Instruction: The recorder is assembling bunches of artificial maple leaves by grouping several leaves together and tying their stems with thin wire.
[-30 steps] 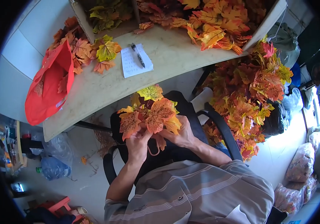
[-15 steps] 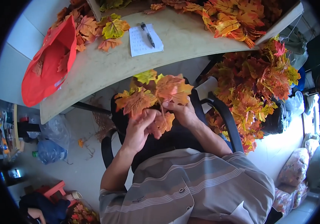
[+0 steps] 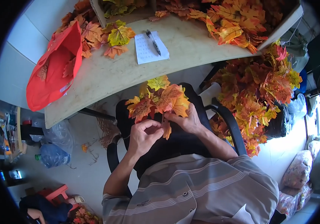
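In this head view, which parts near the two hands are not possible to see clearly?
- Stems of the leaf bunch: head view, hidden behind the left hand and right hand.
- Writing on the paper sheet: too small, partly under the pen.
- Inside of the red bag: its own fabric hides it.
- Leaf pile: lower part blocked by the chair armrest.

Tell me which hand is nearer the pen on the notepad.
Right. The right hand sits below the pen, slightly rightward; the left hand is lower still, both at the leaf bunch.
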Demonstrator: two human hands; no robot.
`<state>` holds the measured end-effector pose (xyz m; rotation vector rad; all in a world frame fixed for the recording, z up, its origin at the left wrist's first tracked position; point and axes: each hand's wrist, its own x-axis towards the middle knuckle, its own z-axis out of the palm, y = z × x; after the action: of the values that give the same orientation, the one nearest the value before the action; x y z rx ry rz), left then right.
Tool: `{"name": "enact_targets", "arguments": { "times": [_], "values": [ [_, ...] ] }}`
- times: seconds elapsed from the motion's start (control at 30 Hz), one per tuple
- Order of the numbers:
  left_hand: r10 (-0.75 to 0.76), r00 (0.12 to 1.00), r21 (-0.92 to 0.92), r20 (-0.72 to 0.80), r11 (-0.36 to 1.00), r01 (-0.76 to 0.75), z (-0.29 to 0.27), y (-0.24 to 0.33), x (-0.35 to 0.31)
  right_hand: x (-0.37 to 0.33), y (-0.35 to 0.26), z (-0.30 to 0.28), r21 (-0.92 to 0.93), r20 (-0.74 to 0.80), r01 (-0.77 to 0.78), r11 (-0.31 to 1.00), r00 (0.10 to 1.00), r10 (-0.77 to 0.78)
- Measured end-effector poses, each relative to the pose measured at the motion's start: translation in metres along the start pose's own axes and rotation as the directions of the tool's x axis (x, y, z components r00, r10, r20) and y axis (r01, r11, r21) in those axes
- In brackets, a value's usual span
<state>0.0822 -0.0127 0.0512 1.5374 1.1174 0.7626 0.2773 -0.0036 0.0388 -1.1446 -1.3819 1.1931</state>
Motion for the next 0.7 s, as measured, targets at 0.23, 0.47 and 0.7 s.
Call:
{"name": "enact_targets", "arguments": {
  "times": [0.23,0.47,0.7],
  "values": [
    [0.075,0.997,0.062,-0.019,0.995,-0.074,-0.012,-0.008,0.001,0.005,0.025,0.009,0.096,0.010,-0.048,0.994,0.999,0.047],
    [-0.327,0.945,-0.242,0.020,0.915,0.321,-0.025,-0.045,-0.010,0.052,-0.064,-0.015,-0.606,0.621,0.316,0.730,0.761,0.186],
    [-0.292,0.956,-0.294,0.014,0.913,0.283,-0.048,-0.054,0.001,0.218,-0.120,0.021,-0.689,0.172,0.420,0.591,0.886,-0.430]
  ]
}}
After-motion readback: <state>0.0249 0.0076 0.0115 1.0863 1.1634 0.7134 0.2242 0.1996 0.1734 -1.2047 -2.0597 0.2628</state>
